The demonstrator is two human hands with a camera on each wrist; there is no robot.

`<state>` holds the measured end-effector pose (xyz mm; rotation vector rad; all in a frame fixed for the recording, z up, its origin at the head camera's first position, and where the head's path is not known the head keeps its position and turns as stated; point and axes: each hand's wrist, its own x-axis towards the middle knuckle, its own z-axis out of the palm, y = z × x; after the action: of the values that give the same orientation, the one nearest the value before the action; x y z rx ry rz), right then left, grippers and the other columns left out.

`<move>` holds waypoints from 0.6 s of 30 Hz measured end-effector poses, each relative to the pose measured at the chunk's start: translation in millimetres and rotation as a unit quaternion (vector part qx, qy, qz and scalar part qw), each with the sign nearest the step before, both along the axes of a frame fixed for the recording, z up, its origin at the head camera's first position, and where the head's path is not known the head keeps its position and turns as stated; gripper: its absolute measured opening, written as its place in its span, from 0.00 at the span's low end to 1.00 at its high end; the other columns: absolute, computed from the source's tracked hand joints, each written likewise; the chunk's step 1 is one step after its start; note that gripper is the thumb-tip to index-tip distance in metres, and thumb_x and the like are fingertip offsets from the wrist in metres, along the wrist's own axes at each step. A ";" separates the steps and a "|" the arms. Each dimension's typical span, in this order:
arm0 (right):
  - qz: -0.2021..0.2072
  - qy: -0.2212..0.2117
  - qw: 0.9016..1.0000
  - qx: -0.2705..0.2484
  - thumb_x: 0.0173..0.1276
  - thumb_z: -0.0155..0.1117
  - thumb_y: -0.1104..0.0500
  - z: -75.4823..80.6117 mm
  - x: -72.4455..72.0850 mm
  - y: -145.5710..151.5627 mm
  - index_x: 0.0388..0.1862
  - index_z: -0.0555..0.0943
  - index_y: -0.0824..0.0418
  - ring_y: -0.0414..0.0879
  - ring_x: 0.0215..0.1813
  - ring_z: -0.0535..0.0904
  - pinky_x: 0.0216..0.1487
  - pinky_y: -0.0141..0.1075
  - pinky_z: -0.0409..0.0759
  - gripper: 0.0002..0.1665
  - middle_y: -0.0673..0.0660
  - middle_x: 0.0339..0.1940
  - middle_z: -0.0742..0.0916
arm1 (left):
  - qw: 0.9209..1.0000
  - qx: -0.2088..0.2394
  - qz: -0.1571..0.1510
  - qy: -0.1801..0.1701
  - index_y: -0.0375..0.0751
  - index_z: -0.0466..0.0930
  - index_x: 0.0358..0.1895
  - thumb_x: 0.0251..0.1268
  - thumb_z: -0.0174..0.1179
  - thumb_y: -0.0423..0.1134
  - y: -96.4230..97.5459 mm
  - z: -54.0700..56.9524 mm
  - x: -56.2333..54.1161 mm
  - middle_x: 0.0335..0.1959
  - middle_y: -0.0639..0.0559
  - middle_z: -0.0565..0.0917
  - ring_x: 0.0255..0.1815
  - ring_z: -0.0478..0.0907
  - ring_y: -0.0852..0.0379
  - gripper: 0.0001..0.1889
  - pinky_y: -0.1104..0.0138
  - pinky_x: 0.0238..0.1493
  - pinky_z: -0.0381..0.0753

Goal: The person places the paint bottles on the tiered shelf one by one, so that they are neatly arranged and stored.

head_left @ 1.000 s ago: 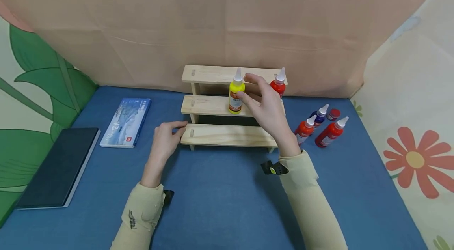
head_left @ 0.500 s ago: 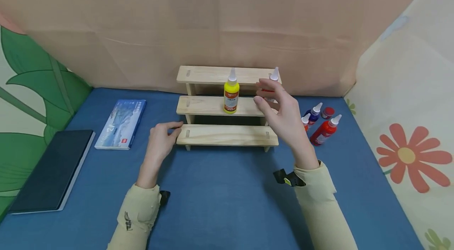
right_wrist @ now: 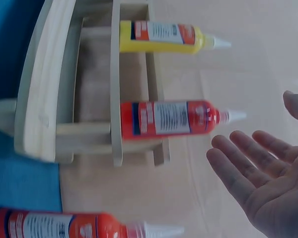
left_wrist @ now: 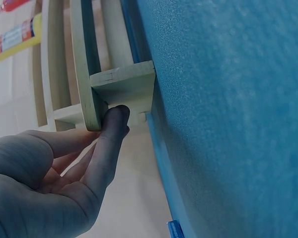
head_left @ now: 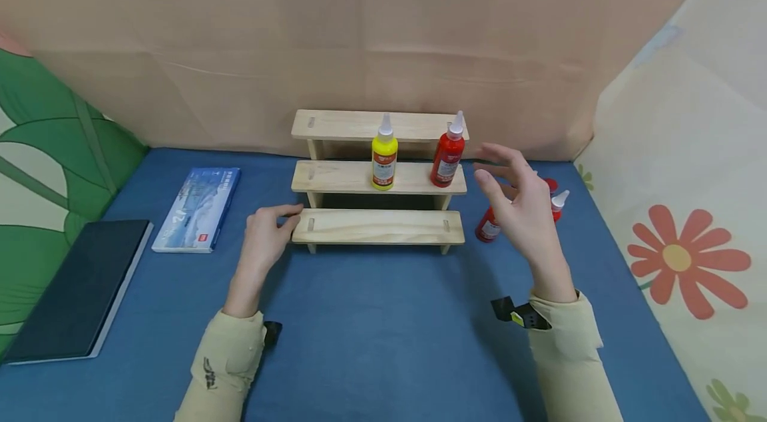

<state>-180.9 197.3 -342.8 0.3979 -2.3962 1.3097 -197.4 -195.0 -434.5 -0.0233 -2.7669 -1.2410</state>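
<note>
A three-tier wooden shelf (head_left: 377, 225) stands on the blue cloth. My left hand (head_left: 262, 240) pinches the left end of its lowest board; in the left wrist view the thumb and a finger of that hand (left_wrist: 64, 183) lie on either side of the board's end. On the middle tier stand a yellow squeeze bottle (head_left: 384, 161) and, to its right, a red squeeze bottle (head_left: 447, 160), both upright with white nozzles. My right hand (head_left: 527, 209) hovers right of the shelf, fingers spread and holding nothing. It partly covers an orange-red bottle (head_left: 488, 227) and other bottles behind it.
A red-capped bottle (head_left: 551, 184) and a white nozzle (head_left: 560, 198) show beyond the right hand. A blue-and-white book (head_left: 196, 209) and a dark notebook (head_left: 78, 289) lie at the left. A beige sheet (head_left: 359, 42) hangs behind the shelf.
My right hand has let go of the yellow bottle and moved right, past the red bottle, which shows fully now. My left hand has stayed at the shelf's end. The view has shifted slightly.
</note>
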 end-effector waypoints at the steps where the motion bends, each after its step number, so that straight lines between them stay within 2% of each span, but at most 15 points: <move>1: -0.005 -0.001 1.000 0.002 0.80 0.67 0.58 -0.3 0.4 2.6 0.77 0.75 0.59 0.55 0.66 0.84 0.63 0.53 0.82 0.29 0.56 0.72 0.82 | 1.000 -0.001 0.000 0.001 0.28 0.86 0.62 0.79 0.60 0.27 -0.2 0.4 0.4 0.52 0.27 0.87 0.10 0.61 0.58 0.15 0.67 0.17 0.61; 4: -0.019 -0.005 1.000 0.008 0.82 0.66 0.57 -1.2 1.2 11.0 0.78 0.74 0.58 0.54 0.66 0.84 0.63 0.47 0.83 0.29 0.55 0.72 0.82 | 1.000 -0.001 -0.001 0.003 0.28 0.86 0.62 0.79 0.60 0.27 -0.7 1.1 1.0 0.55 0.27 0.86 0.11 0.60 0.58 0.15 0.67 0.17 0.60; 7: -0.041 -0.010 0.999 0.011 0.83 0.65 0.54 -2.9 2.1 19.7 0.78 0.74 0.57 0.53 0.66 0.84 0.64 0.49 0.82 0.29 0.54 0.71 0.83 | 1.000 0.001 -0.003 0.003 0.28 0.86 0.62 0.79 0.60 0.27 -0.6 1.6 1.0 0.56 0.26 0.85 0.11 0.59 0.58 0.15 0.67 0.17 0.60; 13: -0.075 -0.021 0.997 0.013 0.84 0.62 0.51 -7.7 3.3 35.0 0.78 0.75 0.55 0.47 0.65 0.84 0.65 0.55 0.81 0.28 0.51 0.69 0.84 | 1.000 0.000 -0.003 0.002 0.28 0.86 0.62 0.80 0.60 0.28 -0.5 2.6 0.5 0.36 0.32 0.88 0.10 0.60 0.58 0.15 0.67 0.16 0.60; 14: -0.077 -0.020 0.997 0.011 0.84 0.62 0.51 -8.6 3.7 37.7 0.77 0.75 0.55 0.45 0.64 0.84 0.66 0.54 0.80 0.27 0.51 0.69 0.84 | 1.000 0.000 -0.003 0.002 0.28 0.86 0.62 0.80 0.60 0.28 -0.5 2.8 0.5 0.34 0.33 0.88 0.10 0.61 0.58 0.15 0.67 0.17 0.60; 18: -0.087 -0.017 0.996 0.005 0.84 0.62 0.51 -11.7 6.1 49.3 0.77 0.76 0.55 0.37 0.62 0.84 0.67 0.49 0.79 0.27 0.52 0.69 0.84 | 1.000 0.000 -0.005 0.000 0.28 0.86 0.63 0.80 0.60 0.28 -0.3 3.0 0.7 0.39 0.31 0.88 0.10 0.62 0.58 0.15 0.67 0.17 0.61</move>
<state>-174.8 246.7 -354.5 0.1660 -2.4043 1.2370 -196.7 -195.4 -431.5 -0.0359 -2.7711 -1.2423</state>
